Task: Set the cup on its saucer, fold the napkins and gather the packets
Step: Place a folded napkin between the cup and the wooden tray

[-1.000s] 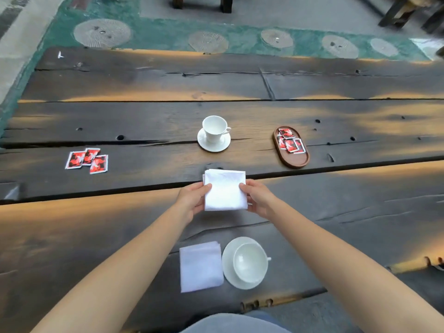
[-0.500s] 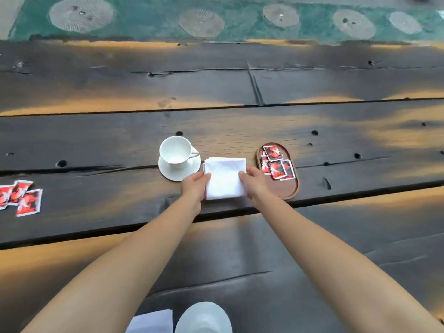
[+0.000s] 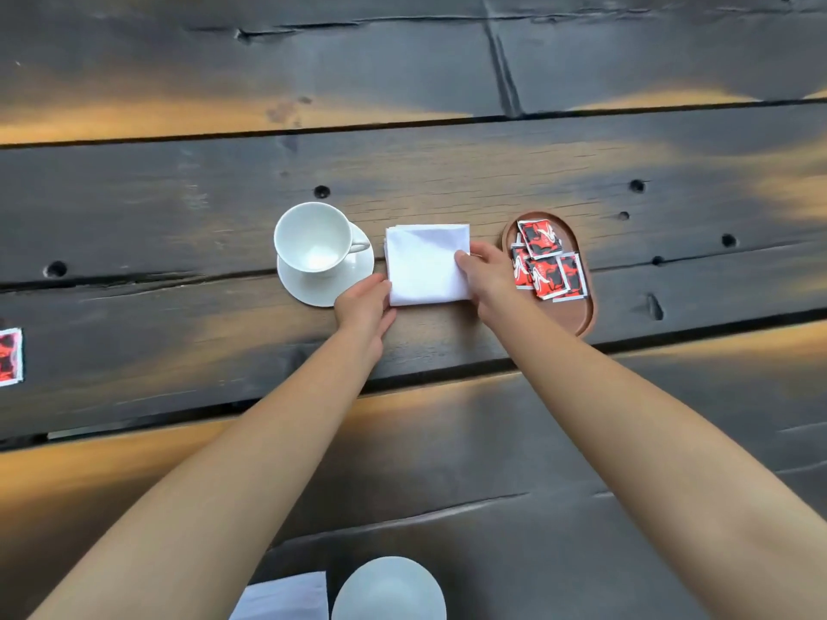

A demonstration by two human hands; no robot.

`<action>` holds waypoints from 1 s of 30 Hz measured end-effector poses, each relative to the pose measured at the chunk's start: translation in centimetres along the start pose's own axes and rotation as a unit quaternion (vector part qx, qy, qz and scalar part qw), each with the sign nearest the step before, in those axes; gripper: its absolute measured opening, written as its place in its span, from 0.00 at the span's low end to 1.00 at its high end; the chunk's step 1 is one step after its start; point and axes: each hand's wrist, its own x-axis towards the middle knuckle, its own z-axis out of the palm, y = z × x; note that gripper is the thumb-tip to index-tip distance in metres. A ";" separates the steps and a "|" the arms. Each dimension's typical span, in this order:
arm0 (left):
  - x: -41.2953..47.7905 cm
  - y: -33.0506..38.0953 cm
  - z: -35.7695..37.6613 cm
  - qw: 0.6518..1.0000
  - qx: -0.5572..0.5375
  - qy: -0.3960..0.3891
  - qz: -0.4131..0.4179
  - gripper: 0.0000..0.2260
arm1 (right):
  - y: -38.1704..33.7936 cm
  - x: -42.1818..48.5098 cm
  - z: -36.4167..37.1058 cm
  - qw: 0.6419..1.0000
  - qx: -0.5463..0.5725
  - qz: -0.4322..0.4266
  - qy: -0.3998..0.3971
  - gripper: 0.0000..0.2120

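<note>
Observed: folded white napkin (image 3: 427,264) sat between the cup and the tray, low over the table (image 3: 402,172). I could not tell whether it lay flat on the wood.

My left hand (image 3: 364,306) pinched the napkin's 7 o'clock corner, thumb on top. My right hand (image 3: 485,272) gripped its 3 o'clock edge, thumb over the cloth; the fingers underneath were hidden.

At 9 o'clock of the napkin, just beside it, the cup (image 3: 313,238) stood upright on its saucer (image 3: 326,279), handle pointing to 3 o'clock. At 3 o'clock of the napkin lay the oval brown tray (image 3: 581,315), holding a heap of red packets (image 3: 543,261) in its 12 o'clock half. My right hand was just beside the tray rim.

One loose packet (image 3: 10,356) lay well apart toward 8 o'clock, cut by the frame edge. At 6 o'clock, a second napkin (image 3: 286,595) and a white dish (image 3: 389,588) showed side by side, both partly out of view.
</note>
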 end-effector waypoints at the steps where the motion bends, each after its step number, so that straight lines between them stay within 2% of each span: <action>1: 0.1 -0.2 -0.2 1.000 0.005 0.009 0.003 0.15 | 0.0 0.0 0.1 1.000 0.001 0.002 0.003 0.13; 6: -0.3 -0.7 -0.4 0.995 0.068 0.035 0.071 0.16 | -0.1 -0.2 0.3 1.000 -0.015 -0.007 0.022 0.12; 9: -0.8 -1.2 -0.7 0.970 0.169 0.011 0.171 0.17 | -0.3 -0.7 0.1 0.996 -0.034 -0.079 0.035 0.15; 11: -1.0 -1.7 -1.0 0.916 0.300 -0.018 0.265 0.18 | -0.2 -1.3 -0.1 0.981 -0.101 -0.161 0.036 0.19; 13: -0.9 -2.2 -1.2 0.834 0.438 -0.038 0.333 0.21 | 0.2 -1.7 -0.2 0.956 -0.178 -0.231 0.029 0.24; 15: -1.0 -2.8 -1.4 0.772 0.535 -0.047 0.340 0.26 | 0.6 -2.0 -0.1 0.943 -0.218 -0.250 0.016 0.27; 18: -0.9 -3.6 -1.7 0.701 0.619 -0.051 0.350 0.32 | 0.8 -2.2 0.2 0.937 -0.256 -0.237 0.001 0.28; 20: -0.7 -3.9 -1.9 0.668 0.656 -0.054 0.348 0.34 | 0.9 -2.3 0.6 0.925 -0.293 -0.243 -0.007 0.29; 26: -0.3 -4.2 -2.7 0.631 0.696 -0.065 0.336 0.37 | 1.9 -2.1 1.2 0.874 -0.432 -0.224 0.023 0.30; 30: -0.2 -4.1 -2.7 0.623 0.705 -0.065 0.334 0.37 | 1.7 -2.1 1.2 0.864 -0.454 -0.218 0.023 0.30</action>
